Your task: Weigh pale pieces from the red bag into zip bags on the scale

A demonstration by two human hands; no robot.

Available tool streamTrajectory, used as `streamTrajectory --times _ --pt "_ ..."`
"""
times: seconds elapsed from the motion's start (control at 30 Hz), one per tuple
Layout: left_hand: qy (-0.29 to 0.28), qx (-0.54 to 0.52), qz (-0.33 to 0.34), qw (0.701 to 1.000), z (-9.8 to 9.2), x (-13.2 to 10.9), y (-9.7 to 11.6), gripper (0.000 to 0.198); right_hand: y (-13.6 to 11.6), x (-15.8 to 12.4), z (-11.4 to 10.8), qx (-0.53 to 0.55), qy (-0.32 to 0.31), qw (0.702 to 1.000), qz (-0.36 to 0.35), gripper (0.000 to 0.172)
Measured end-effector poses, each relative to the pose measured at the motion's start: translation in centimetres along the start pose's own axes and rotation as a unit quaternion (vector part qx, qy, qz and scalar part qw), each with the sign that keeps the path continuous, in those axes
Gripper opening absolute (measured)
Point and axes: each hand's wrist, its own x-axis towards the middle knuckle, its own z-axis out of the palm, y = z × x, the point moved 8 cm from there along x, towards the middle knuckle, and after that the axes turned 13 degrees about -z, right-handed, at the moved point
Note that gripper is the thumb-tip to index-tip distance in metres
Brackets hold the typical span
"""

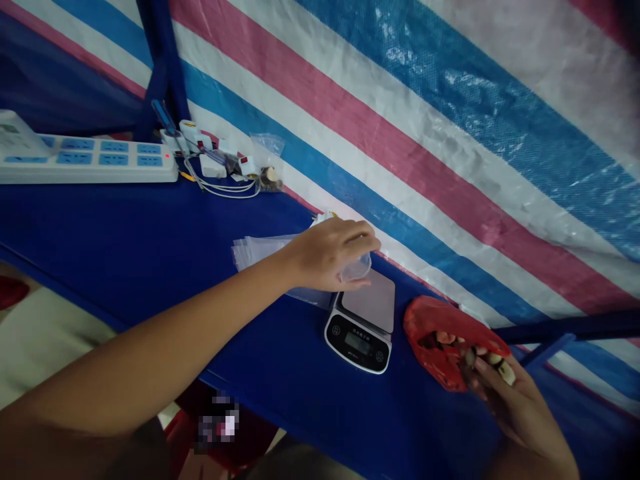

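My left hand (330, 253) is curled over a small clear plastic cup (356, 268) at the back edge of a small digital kitchen scale (361, 323) on the blue table (150, 247). My right hand (505, 390) reaches into a red plastic bag (440, 333) to the right of the scale, its fingers closed round several small brown and pale pieces (500, 363). A stack of clear plastic pouches (260, 250) lies just behind my left wrist.
A white power strip (90, 160) with blue sockets lies at the far left of the table. Beside it are white plugs, cables and a small bag with parts (225, 163). A striped blue, pink and white tarp (425, 113) forms the wall behind.
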Motion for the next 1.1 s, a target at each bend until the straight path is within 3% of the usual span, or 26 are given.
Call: streamTrajectory --times 0.2,0.43,0.57,0.67,0.83,0.97,1.1 --pt "-0.026 0.08 0.046 0.995 1.8 -0.8 1.4 0.032 0.4 -0.3 3.5 -0.024 -0.142 0.989 0.033 0.043" --pt "-0.036 0.093 0.047 0.994 2.3 -1.0 1.1 0.034 1.3 -1.2 1.3 -0.096 -0.19 0.976 0.036 0.036" --pt "-0.034 0.092 0.052 0.994 2.4 -1.1 1.4 0.035 -0.1 -2.3 3.6 -0.045 -0.275 0.96 0.004 0.027" --pt "-0.041 0.075 0.053 0.995 2.6 -1.2 1.8 0.038 -2.6 -2.3 6.3 -0.001 -0.289 0.956 -0.044 0.023" --pt "-0.053 0.038 0.044 0.997 2.7 -1.2 2.3 0.045 -10.7 -0.9 9.1 -0.042 -0.192 0.965 -0.175 0.021" --pt "-0.054 -0.028 0.004 0.998 2.4 -1.0 2.4 0.043 -17.3 -0.7 13.3 -0.138 -0.263 0.929 -0.222 0.026" --pt "-0.03 -0.092 -0.039 0.995 2.1 -1.0 2.2 0.053 -21.1 -0.8 16.4 -0.191 -0.304 0.888 -0.286 0.021"
